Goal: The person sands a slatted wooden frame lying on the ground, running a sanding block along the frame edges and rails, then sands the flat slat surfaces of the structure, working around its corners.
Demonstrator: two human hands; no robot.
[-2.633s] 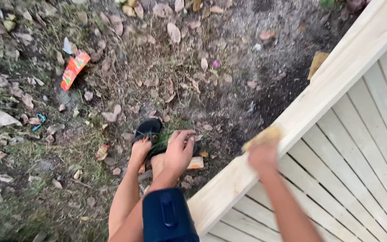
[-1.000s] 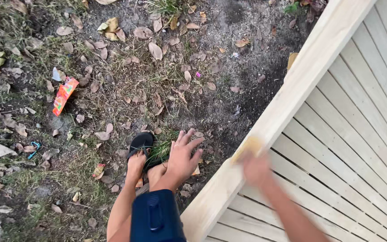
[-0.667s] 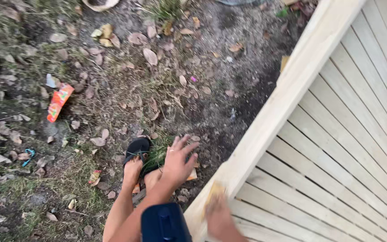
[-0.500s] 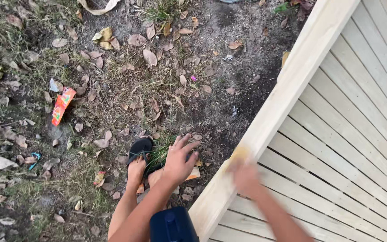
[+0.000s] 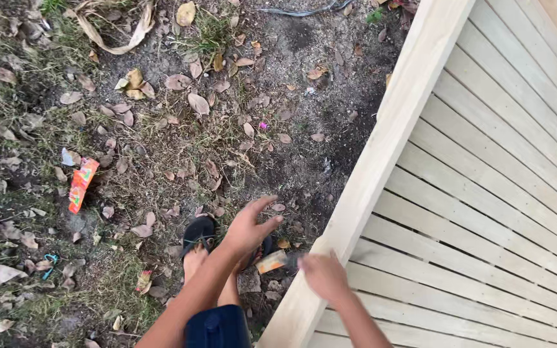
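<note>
1. The right hand (image 5: pixel 322 277) rests on the long, pale, unpainted wooden frame beam (image 5: pixel 381 154) near its lower end, with the knuckles up and the fingers curled down over the edge.
2. That hand is blurred, so I cannot tell how tight its grip is or whether anything is pressed under the palm.
3. The frame beam runs on a slant from the bottom middle of the view up to the top right, and it borders a pale wooden panel of narrow parallel slats (image 5: pixel 485 212) that fills the right side.
4. The left hand (image 5: pixel 249 225) hangs free over the ground just left of the beam, its fingers spread and loose, holding nothing.
5. Below the left hand a bare foot in a black rubber sandal (image 5: pixel 198 235) stands on the dirt, and the left forearm crosses above it.
6. A small tan and orange block (image 5: pixel 272 261) shows on the ground between the 2 hands, just beside the beam's edge; what it is cannot be made out.
7. A dark blue garment (image 5: pixel 217 327) fills the bottom edge between the 2 arms.
8. The ground (image 5: pixel 291 167) is dark bare soil with thin patches of grass, strewn with dry brown leaves (image 5: pixel 198 103).
9. A crumpled orange and red snack wrapper (image 5: pixel 82 185) lies well to the left, far from both hands.
10. A small pink scrap (image 5: pixel 263 126) lies on the soil above the left hand, apart from it.
</note>
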